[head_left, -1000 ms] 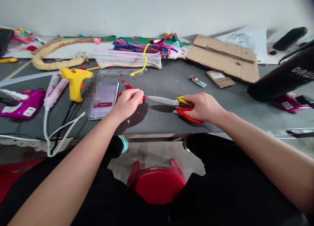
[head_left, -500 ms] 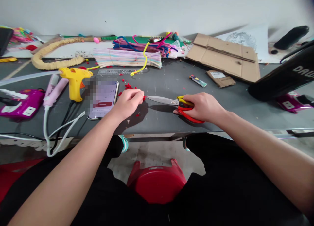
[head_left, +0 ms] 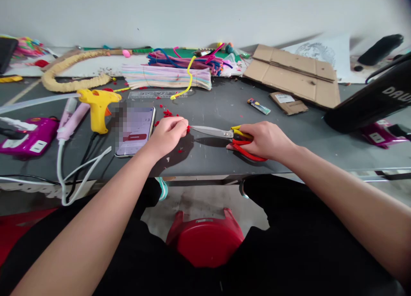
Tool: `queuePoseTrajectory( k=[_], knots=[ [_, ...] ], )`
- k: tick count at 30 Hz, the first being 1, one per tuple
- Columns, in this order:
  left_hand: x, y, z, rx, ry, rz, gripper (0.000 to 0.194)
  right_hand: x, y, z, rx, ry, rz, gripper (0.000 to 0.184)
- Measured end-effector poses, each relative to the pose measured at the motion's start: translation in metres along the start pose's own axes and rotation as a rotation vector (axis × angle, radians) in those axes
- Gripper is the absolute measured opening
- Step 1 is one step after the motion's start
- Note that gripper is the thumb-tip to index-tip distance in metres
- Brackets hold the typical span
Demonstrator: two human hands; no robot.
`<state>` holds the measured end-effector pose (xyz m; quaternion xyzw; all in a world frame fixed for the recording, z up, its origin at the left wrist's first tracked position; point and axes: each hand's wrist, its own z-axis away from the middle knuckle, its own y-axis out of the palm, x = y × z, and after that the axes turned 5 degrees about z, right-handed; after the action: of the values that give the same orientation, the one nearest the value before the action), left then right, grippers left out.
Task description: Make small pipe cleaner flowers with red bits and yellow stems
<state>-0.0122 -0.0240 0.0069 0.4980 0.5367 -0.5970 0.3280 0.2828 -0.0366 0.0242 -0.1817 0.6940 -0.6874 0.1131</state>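
Note:
Scissors with yellow and red handles are gripped in my right hand, their blades pointing left and nearly closed. Between the fingertips of my left hand is a small fuzzy red piece, mostly hidden by the fingers. The blade tips reach this red piece; whether they cut into it I cannot tell. Several red scraps lie on the grey table just behind my left hand. A phone with a lit screen lies left of that hand.
A yellow glue gun and a purple power strip with cables are on the left. Behind lie pipe cleaner bundles and a ruler. Cardboard and a black bottle are on the right; a red stool stands below.
Hands, scissors and red piece stay in almost the same place. A digit on the phone screen has changed from 2 to 3.

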Motion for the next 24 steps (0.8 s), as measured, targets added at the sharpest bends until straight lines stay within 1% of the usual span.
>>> queuePoseTrajectory(
  k=[24],
  knots=[
    [-0.0042, 0.0007, 0.0001, -0.003, -0.001, -0.011, 0.035, -0.0001, -0.0008, 0.0004, 0.007, 0.002, -0.008, 0.05]
  ],
)
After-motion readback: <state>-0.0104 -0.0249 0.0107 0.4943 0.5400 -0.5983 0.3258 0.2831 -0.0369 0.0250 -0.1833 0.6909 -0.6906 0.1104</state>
